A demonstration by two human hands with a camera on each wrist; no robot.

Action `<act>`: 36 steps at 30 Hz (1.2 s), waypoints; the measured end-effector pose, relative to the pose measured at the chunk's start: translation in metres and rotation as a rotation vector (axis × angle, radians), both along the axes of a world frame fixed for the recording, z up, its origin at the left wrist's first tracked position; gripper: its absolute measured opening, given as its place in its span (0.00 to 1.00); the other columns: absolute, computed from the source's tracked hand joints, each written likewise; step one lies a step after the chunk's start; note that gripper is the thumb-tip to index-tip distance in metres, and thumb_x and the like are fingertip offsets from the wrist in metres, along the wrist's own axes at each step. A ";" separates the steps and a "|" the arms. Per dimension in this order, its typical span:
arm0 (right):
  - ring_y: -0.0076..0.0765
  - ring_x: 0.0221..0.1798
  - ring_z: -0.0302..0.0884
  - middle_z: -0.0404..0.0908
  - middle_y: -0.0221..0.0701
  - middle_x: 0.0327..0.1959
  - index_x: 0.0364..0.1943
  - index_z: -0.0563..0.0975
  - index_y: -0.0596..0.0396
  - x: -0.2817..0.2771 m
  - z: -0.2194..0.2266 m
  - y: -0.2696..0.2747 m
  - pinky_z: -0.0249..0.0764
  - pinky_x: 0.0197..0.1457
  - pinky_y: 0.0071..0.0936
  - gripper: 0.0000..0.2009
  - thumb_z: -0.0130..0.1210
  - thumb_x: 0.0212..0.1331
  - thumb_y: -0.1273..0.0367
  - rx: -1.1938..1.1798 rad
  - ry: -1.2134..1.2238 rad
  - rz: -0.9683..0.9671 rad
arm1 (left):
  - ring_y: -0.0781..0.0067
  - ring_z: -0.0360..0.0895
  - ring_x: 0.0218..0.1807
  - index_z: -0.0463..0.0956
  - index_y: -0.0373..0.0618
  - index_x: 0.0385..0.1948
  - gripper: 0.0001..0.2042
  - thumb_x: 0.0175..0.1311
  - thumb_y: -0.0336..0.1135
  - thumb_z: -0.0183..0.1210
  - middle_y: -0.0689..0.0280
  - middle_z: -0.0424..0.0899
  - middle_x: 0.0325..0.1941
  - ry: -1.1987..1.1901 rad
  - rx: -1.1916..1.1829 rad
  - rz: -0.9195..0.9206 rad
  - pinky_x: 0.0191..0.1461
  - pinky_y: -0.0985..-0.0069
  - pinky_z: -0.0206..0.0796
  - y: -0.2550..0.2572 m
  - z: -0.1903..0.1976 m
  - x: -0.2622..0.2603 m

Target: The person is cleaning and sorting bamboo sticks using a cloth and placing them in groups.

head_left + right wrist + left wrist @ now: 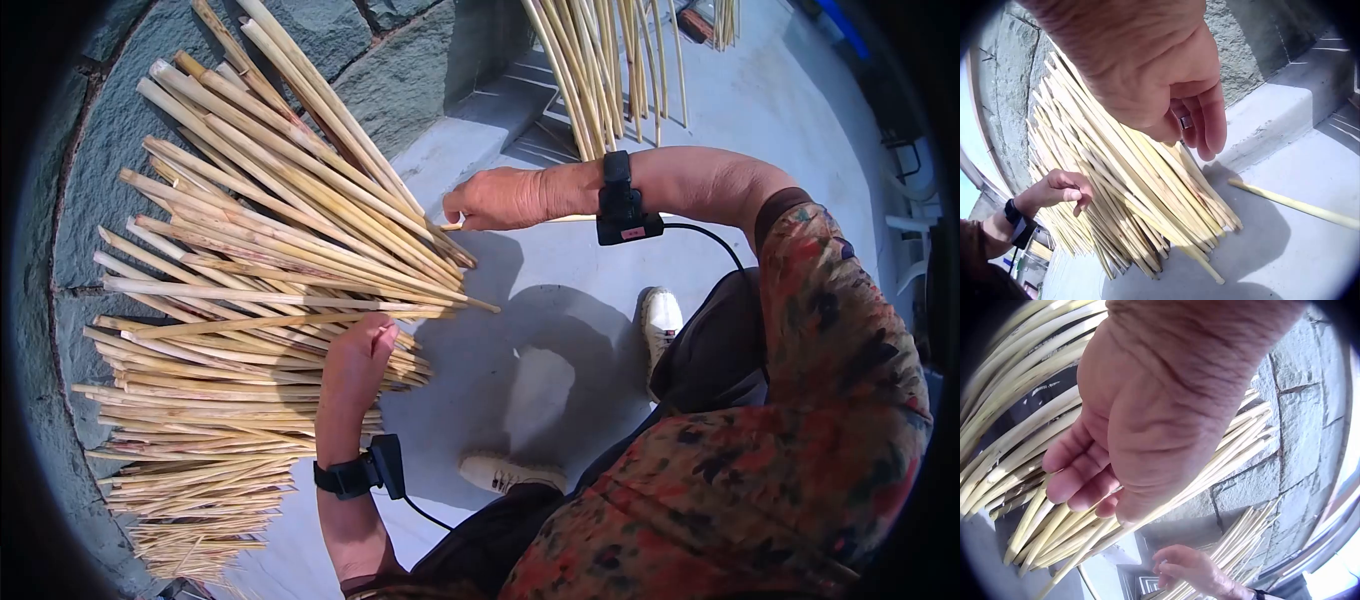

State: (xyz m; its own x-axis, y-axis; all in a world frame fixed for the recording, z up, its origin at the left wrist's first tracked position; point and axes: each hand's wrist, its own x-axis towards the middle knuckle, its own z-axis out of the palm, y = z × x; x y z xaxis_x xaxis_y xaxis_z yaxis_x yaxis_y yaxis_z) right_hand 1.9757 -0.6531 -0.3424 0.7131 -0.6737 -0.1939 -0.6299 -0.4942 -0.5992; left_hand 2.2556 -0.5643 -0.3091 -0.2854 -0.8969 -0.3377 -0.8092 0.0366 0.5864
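A large heap of pale, dry plant stalks (280, 215) fans out on the left, the stalks lying over one another. My left hand (360, 355) hangs over the near ends of the heap, fingers loosely bent, with nothing between them. From the left wrist, its palm and curled fingers cover part of the stalks (1054, 531). Beyond it, my right hand (495, 198) is held past the upper stalk ends, fingers pointing down and relaxed. Below the right hand, a single stalk (1297, 203) lies on the pale floor, apart from the heap.
A grey stone wall (400, 75) runs behind the heap, with a low ledge (450, 140) at its foot. More stalks (590, 70) stand in a bunch at the top, near a reddish brick (697, 25). The person's shoes (660, 322) are on the pale floor (590, 270).
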 end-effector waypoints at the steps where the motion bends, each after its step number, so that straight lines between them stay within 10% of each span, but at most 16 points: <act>1: 0.47 0.38 0.75 0.77 0.40 0.32 0.42 0.70 0.57 -0.024 -0.002 -0.006 0.71 0.40 0.37 0.13 0.53 0.52 0.68 -0.012 0.131 0.026 | 0.63 0.70 0.22 0.72 0.39 0.33 0.08 0.58 0.34 0.53 0.57 0.74 0.21 0.028 0.063 -0.057 0.30 0.75 0.63 0.001 -0.002 0.001; 6: 0.44 0.44 0.74 0.77 0.39 0.37 0.40 0.74 0.55 -0.131 -0.016 0.012 0.69 0.46 0.38 0.12 0.54 0.51 0.68 0.165 0.520 0.072 | 0.83 0.67 0.22 0.72 0.36 0.36 0.08 0.58 0.30 0.52 0.68 0.71 0.20 0.149 0.140 -0.087 0.27 0.84 0.61 0.003 -0.003 -0.008; 7: 0.44 0.46 0.73 0.76 0.39 0.39 0.42 0.74 0.54 -0.145 -0.019 0.024 0.68 0.47 0.38 0.13 0.53 0.52 0.68 0.241 0.545 0.017 | 0.68 0.73 0.28 0.73 0.37 0.37 0.09 0.56 0.30 0.54 0.57 0.77 0.30 0.080 0.201 -0.086 0.34 0.76 0.65 0.001 0.005 -0.017; 11: 0.45 0.48 0.71 0.73 0.38 0.43 0.47 0.70 0.54 -0.199 -0.067 0.070 0.68 0.49 0.40 0.15 0.52 0.54 0.68 0.206 0.583 0.050 | 0.69 0.73 0.27 0.72 0.36 0.37 0.10 0.56 0.31 0.54 0.58 0.77 0.29 0.200 0.238 -0.226 0.34 0.77 0.65 0.003 -0.007 -0.052; 22: 0.42 0.39 0.76 0.73 0.43 0.34 0.34 0.70 0.59 -0.194 -0.156 0.101 0.72 0.39 0.38 0.07 0.47 0.53 0.72 -0.036 0.597 -0.134 | 0.81 0.72 0.31 0.72 0.40 0.41 0.10 0.61 0.32 0.50 0.68 0.76 0.30 0.237 0.493 -0.240 0.35 0.83 0.65 0.004 -0.074 -0.122; 30: 0.47 0.39 0.72 0.71 0.38 0.36 0.36 0.68 0.54 -0.237 -0.135 0.127 0.70 0.42 0.39 0.06 0.47 0.57 0.69 0.216 0.126 -0.444 | 0.76 0.74 0.32 0.72 0.38 0.39 0.11 0.59 0.35 0.53 0.63 0.77 0.31 0.418 0.579 0.056 0.39 0.78 0.67 -0.013 -0.098 -0.137; 36: 0.41 0.38 0.71 0.71 0.37 0.35 0.38 0.68 0.55 -0.240 -0.096 0.131 0.69 0.43 0.34 0.05 0.46 0.59 0.71 0.236 -0.218 -0.639 | 0.65 0.65 0.58 0.55 0.43 0.58 0.28 0.57 0.37 0.57 0.55 0.66 0.57 0.419 0.393 -0.193 0.53 0.74 0.60 -0.045 -0.094 -0.196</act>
State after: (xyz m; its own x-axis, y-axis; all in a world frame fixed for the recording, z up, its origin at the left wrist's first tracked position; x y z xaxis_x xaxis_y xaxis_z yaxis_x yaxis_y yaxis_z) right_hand 1.7361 -0.5218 -0.4388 0.2323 -0.9303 -0.2838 -0.6070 0.0893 -0.7897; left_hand 2.0599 -0.6091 -0.4035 -0.6108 -0.6466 -0.4569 -0.5070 -0.1238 0.8530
